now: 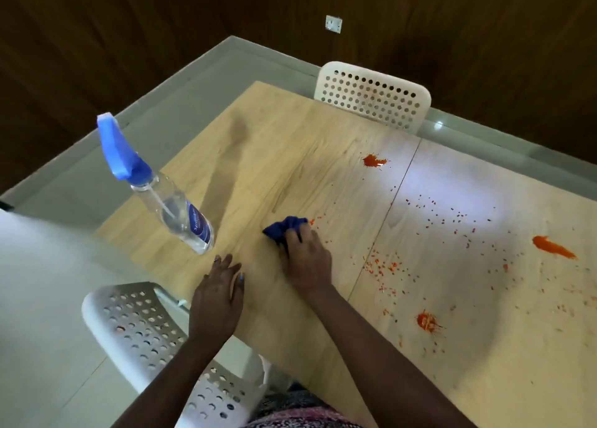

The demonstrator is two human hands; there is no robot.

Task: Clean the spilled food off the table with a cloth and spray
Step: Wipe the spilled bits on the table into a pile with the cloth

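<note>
Blue cloth [286, 229] is bunched on the wooden table [265, 156], at the left fringe of the red spilled food [426, 321], right hand [307, 259] gripping it with fingers curled over the wad; soft, light and limp, probably best held as a wad so it doesn't flop. Left hand [219, 293] rests flat near the table edge, fingers spread, holding nothing. Spray bottle [161, 188] stands untouched well left of the cloth, likely light, slick plastic, best taken at the neck; white chairs [374, 96] near and far.

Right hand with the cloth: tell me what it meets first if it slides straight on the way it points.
Judging loosely, the right hand pushing the blue cloth meets the small orange specks first.
</note>
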